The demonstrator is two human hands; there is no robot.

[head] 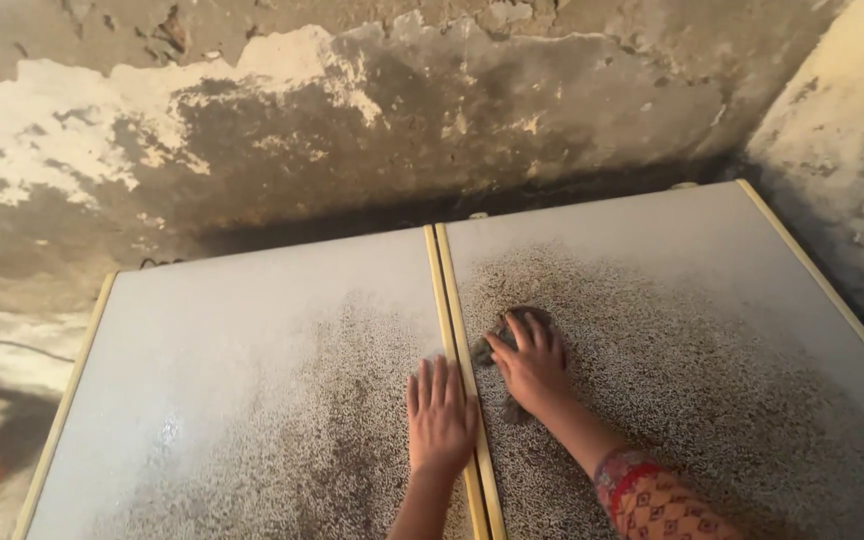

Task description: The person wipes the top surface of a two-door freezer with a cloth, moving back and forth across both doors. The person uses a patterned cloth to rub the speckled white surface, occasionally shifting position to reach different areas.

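Two speckled panels (252, 400) side by side, right hand (532, 368) pressing one grey cloth (512, 330) on right panel (712, 360), left hand (440, 415) flat, released, at centre seam (449, 300); wall close behind.

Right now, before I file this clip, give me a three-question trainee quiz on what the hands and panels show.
1. True or false: the right hand presses a dark cloth on the right panel.
2. Where does the left hand rest? A) on the wall B) flat on the left panel by the centre frame strips C) on the cloth
3. Fill in: the stained wall behind has ____ plaster.

Key: 1 true; 2 B; 3 peeling
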